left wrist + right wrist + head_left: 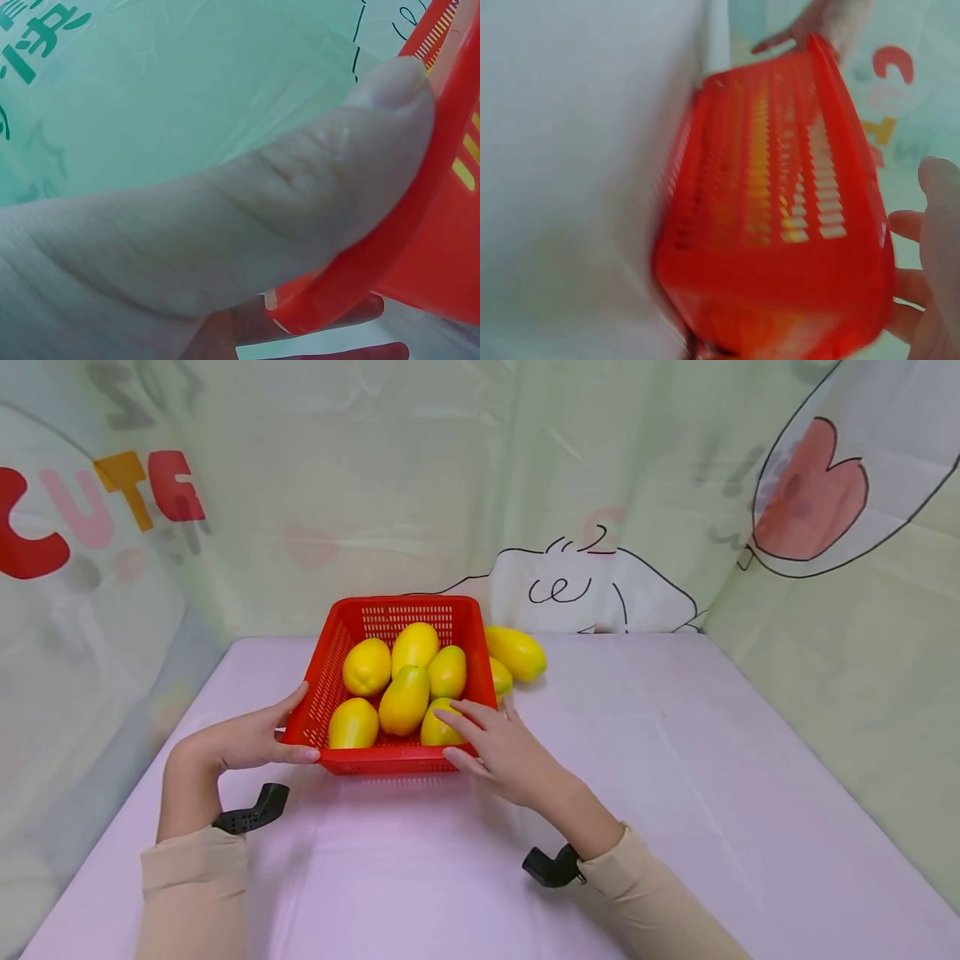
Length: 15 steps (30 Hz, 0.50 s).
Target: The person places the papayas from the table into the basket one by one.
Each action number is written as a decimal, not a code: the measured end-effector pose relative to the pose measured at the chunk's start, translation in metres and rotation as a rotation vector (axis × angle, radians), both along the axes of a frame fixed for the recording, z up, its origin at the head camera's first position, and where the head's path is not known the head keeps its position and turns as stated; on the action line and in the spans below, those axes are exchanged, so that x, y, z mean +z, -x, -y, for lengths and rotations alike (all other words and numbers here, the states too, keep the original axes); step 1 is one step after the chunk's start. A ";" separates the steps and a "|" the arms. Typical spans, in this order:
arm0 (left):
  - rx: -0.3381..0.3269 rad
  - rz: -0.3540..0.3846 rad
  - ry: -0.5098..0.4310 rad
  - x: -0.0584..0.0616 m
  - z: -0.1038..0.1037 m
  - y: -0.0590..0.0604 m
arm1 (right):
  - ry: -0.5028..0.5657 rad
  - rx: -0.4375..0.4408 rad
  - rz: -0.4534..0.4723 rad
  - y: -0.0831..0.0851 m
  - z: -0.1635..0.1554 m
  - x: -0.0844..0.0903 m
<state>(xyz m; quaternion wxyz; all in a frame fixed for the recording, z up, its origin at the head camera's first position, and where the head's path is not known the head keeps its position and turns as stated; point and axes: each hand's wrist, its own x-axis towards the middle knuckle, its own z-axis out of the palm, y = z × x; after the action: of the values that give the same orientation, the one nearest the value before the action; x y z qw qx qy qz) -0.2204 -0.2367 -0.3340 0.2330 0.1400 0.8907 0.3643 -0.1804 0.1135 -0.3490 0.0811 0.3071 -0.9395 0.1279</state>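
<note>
**Holding the red basket at both near corners**

Gripping the red basket from either side, I have it sitting on the counter just ahead of both wrists. My left hand pinches the near left corner, thumb on the rim and fingers along the outer wall. My right hand lies over the near right corner, fingers reaching inside to touch the closest of the yellow fruits; whether it truly grips the rim I cannot tell. I judge the basket stiff but thin-walled, and fairly heavy with six fruits loose inside, so the rim corners are the place to hold. Beyond my right fingertips, two more fruits lie outside against the far wall.
</note>
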 end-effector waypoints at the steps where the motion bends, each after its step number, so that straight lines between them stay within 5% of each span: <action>1: 0.003 0.000 -0.002 0.000 0.000 0.000 | 0.026 -0.004 -0.004 0.002 -0.002 0.003; 8: 0.016 0.009 -0.010 0.005 0.003 -0.001 | 0.179 -0.069 -0.109 0.020 -0.025 0.018; 15: 0.024 0.065 -0.028 0.003 -0.002 -0.002 | 0.285 -0.233 -0.131 0.038 -0.056 0.015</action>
<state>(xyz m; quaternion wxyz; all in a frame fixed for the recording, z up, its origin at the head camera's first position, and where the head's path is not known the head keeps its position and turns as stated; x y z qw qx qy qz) -0.2181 -0.2343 -0.3308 0.2558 0.1206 0.8791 0.3836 -0.2184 0.1692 -0.3336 0.1989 0.1893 -0.9339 0.2290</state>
